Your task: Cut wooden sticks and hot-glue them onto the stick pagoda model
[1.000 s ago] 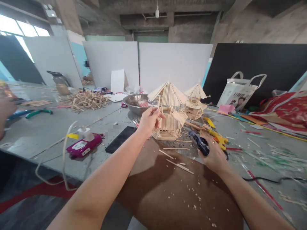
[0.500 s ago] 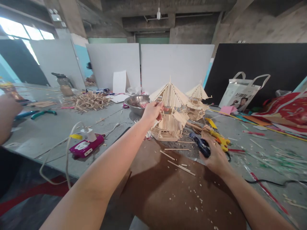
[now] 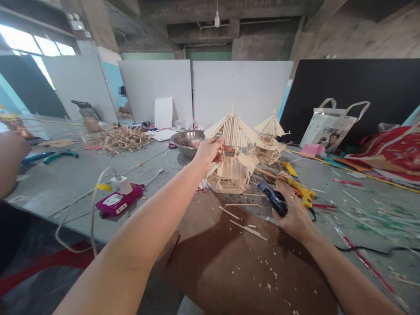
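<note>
A two-tier pavilion model of thin wooden sticks (image 3: 233, 157) stands on the grey table behind a brown board (image 3: 243, 258). My left hand (image 3: 207, 154) reaches up to its left side, fingers pinched on a short wooden stick at the edge of the upper roof. My right hand (image 3: 293, 213) rests on the table to the model's right, wrapped round a dark blue glue gun (image 3: 274, 200). A smaller stick pavilion (image 3: 269, 138) stands just behind. Loose sticks (image 3: 247, 228) lie on the board.
A steel bowl (image 3: 185, 142), a heap of sticks (image 3: 121, 138), pliers (image 3: 59, 155), a pink power strip (image 3: 118, 201) with cable and a yellow tool (image 3: 300, 186) lie on the table. Bags (image 3: 331, 127) stand right. Another person's hand (image 3: 9, 159) shows at far left.
My left hand rose from the model's lower tier to the edge of the upper roof with the stick. My right hand stayed put on the glue gun.
</note>
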### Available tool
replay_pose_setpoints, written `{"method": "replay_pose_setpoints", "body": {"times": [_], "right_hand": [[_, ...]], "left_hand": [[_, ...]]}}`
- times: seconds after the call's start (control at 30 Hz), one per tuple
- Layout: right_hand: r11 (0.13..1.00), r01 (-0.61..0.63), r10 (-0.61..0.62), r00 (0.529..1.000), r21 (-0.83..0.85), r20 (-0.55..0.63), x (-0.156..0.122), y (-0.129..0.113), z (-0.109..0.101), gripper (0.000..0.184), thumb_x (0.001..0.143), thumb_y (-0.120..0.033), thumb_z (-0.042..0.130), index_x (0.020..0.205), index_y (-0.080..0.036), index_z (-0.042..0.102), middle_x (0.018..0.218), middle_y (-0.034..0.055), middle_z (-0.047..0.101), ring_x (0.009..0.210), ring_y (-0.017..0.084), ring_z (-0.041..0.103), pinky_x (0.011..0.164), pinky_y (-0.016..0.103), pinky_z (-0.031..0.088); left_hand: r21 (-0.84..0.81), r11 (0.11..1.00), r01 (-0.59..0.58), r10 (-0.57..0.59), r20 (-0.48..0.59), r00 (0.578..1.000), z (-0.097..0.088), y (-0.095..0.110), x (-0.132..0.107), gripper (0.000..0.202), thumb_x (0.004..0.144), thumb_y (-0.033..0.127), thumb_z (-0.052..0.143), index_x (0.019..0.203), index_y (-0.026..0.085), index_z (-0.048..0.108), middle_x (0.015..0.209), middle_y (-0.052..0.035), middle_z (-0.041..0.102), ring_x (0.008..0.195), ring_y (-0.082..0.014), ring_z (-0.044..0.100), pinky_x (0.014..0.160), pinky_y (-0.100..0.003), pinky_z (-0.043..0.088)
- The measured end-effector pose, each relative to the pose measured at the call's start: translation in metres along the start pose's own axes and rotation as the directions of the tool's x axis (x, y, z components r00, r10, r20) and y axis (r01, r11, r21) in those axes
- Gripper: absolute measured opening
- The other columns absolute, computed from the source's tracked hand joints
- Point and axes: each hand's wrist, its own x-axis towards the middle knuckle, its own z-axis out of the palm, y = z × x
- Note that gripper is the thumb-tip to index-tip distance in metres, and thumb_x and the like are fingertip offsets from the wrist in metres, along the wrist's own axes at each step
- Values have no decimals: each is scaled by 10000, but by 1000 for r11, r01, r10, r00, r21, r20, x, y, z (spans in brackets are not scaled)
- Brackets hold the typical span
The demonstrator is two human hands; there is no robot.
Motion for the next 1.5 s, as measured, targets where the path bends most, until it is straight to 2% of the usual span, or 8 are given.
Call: {"method": "replay_pose_setpoints", "body": {"times": [0.2,0.4,0.63,0.97,1.5], "right_hand": [[1000,24,-24,1000,12,-13,-1,2,2,482,609,-259,492,1079,-200,400,1011,85,531,911,234,503,770,359,402],[1000,8,-9,1000,13,10,-1,3,2,483,612,-260,495,1082,-195,401,1013,87,533,898,234,507,752,349,409],[1000,9,-9,1000,-2,16,0,0,0,463,619,-267,483,1070,-191,408,962,83,551,869,232,515,706,343,420],[999,12,-11,1000,-34,14,0,-1,-1,442,637,-267,479,1066,-179,417,982,88,547,875,218,518,734,325,412],[999,27,-26,999,-40,27,0,-2,-2,434,643,-258,479,1064,-184,403,983,80,543,853,211,518,714,315,415]], "left_hand": [[-81,996,42,-42,-2,999,-3,-4,6,184,687,300,569,617,138,520,495,-4,564,278,-29,350,313,-197,252],[-87,993,78,-78,5,997,-3,-1,6,195,684,283,568,570,141,500,512,-18,578,293,-28,352,323,-198,257],[-85,993,87,-86,20,996,-4,-2,6,153,692,272,563,617,143,527,531,-25,583,300,-28,361,336,-202,266],[-80,993,88,-86,21,996,-4,-1,6,141,691,274,570,674,138,541,508,-15,576,294,-31,368,330,-195,252],[-37,998,60,-61,-28,998,-1,3,1,138,699,255,564,696,117,560,498,-16,563,272,-41,363,326,-212,252]]}}
